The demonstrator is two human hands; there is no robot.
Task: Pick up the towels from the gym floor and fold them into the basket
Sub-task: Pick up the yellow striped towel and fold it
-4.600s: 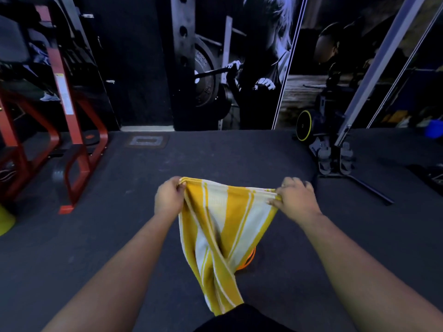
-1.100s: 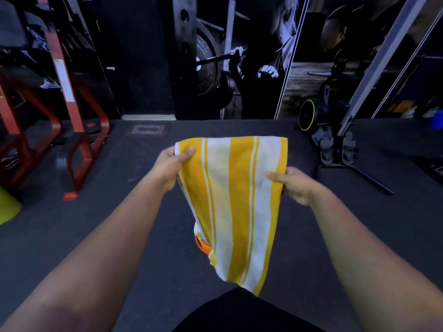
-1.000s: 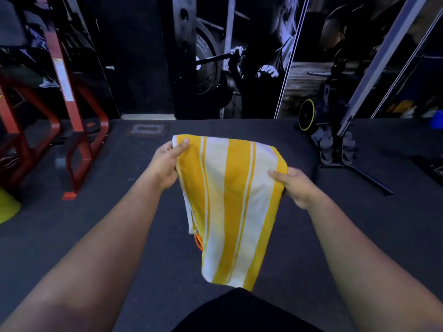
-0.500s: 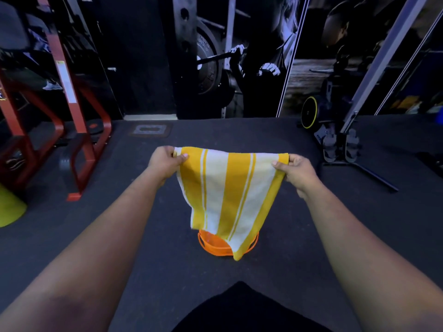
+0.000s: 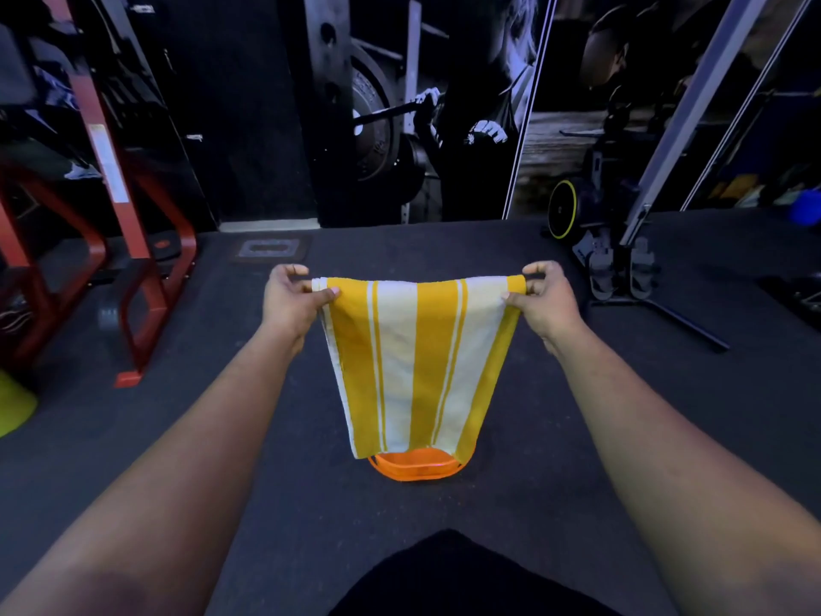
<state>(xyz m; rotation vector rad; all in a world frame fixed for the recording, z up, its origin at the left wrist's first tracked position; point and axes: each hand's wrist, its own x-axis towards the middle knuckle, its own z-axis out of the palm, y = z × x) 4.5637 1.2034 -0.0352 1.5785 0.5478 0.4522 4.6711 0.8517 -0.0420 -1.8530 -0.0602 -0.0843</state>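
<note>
Between my left hand (image 5: 291, 304) and right hand (image 5: 544, 300), each pinching a top corner, the towel (image 5: 417, 366) now hangs halved, ready for the basket (image 5: 415, 469) below.

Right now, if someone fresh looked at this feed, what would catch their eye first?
The yellow-and-white striped towel, stretched at centre frame between the left hand and right hand, each pinching a top corner. Just below its hanging edge, an orange basket sits on the dark floor, partly hidden by the cloth. A red rack stands at left.
</note>
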